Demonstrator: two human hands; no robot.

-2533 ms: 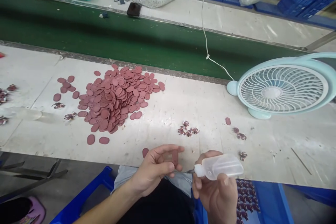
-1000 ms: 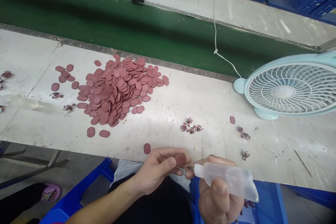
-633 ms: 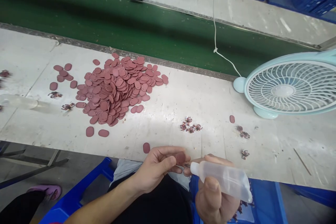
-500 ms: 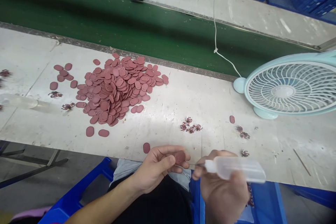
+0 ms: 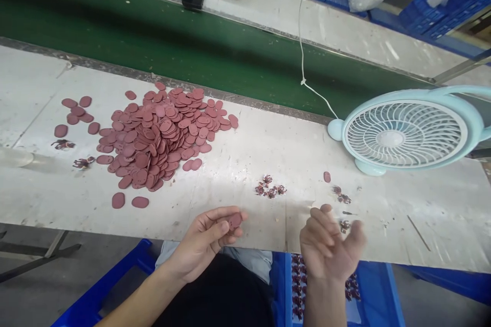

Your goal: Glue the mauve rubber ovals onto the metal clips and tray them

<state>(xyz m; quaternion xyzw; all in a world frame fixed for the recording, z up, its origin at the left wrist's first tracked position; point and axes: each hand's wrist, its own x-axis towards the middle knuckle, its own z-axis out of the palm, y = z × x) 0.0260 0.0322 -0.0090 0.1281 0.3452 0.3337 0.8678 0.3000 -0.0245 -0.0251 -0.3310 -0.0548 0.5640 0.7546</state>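
My left hand point(image 5: 209, 235) pinches one reddish-brown oval disc point(image 5: 235, 221) between thumb and fingers, just over the table's front edge. My right hand point(image 5: 330, 245) is raised at the front of the table, palm turned up, its fingers loosely curled and the thumb apart; nothing shows in its grasp. Just behind that thumb lies a small dark figure-like piece point(image 5: 344, 226). Several similar pieces point(image 5: 270, 192) form a cluster between and beyond my hands. A large heap of the same oval discs point(image 5: 157, 135) is spread on the table to the left.
A light-blue fan point(image 5: 402, 130) stands at the right, its white cord point(image 5: 303, 51) running up. Below the front edge is a blue tray point(image 5: 378, 296) with rows of small dark pieces. A green belt point(image 5: 230, 61) runs behind the table. A thin stick point(image 5: 419, 232) lies right.
The translucent bottle with a thin nozzle has left my right hand, which has opened. My left hand keeps the disc, drawn away from the right hand. The view has shifted slightly.
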